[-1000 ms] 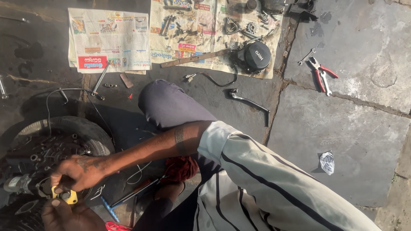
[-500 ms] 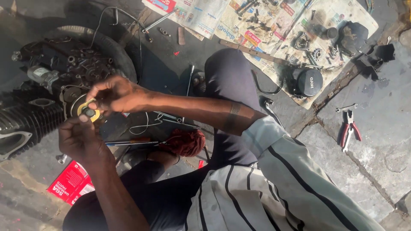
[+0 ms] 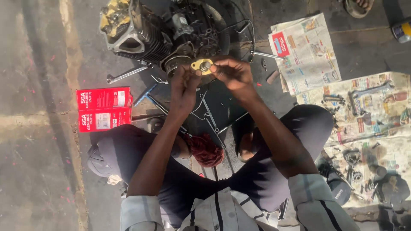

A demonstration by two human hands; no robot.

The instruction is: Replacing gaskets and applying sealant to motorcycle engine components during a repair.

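Head view: a small oval brass-coloured metal plate (image 3: 202, 65) is pinched between the left hand (image 3: 185, 81) and the right hand (image 3: 231, 73), both closed on it, just above the dark finned engine block (image 3: 141, 32). A steady two-handed pinch is best kept, with the plate held level.

Two hands, left (image 3: 183, 83) and right (image 3: 231, 72), meet on one yellow plate (image 3: 202, 65). One engine (image 3: 162, 32) lies on the floor. Two red boxes (image 3: 104, 109) sit side by side. One spanner (image 3: 128, 73) lies by the engine, and one more (image 3: 371, 90) on paper. Two newspaper spreads (image 3: 306, 53) hold small parts, too many and too blurred to count. One red rag (image 3: 205, 149). One can (image 3: 402, 31).
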